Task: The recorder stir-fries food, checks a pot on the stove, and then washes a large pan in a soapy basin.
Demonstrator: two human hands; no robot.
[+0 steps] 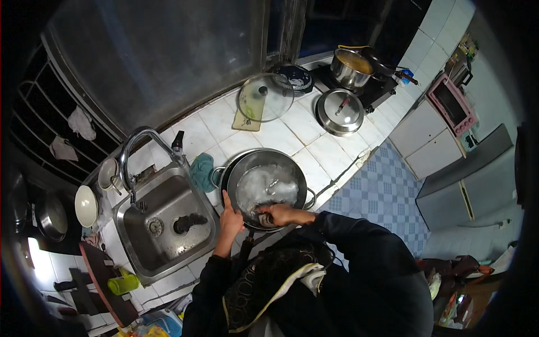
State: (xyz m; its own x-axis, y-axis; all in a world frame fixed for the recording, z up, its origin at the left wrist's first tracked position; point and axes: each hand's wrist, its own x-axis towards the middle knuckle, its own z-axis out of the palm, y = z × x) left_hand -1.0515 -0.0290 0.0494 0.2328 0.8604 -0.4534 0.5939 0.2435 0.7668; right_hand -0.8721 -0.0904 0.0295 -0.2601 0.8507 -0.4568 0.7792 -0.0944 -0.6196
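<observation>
On the tiled counter, a dark round pan [301,179] holds cloudy water and rests in or on a metal pot with loop handles [312,199]. My right hand [280,214] reaches over the near side of the pan, its fingers closed on a brownish cloth or pad [266,220] against the inner wall. My left hand [231,219] is at the pan's left rim, index finger extended along it; whether it grips the rim is hard to tell. A dark handle [246,248] points towards me below the pan. A teal cloth [203,172] lies just left of the pot.
A steel sink [210,210] with a curved faucet [124,162] is at left. Behind the pan are a glass lid [278,109] and a steel lidded pan [340,113]. A pot of brownish liquid [351,69] stands on the stove [381,94].
</observation>
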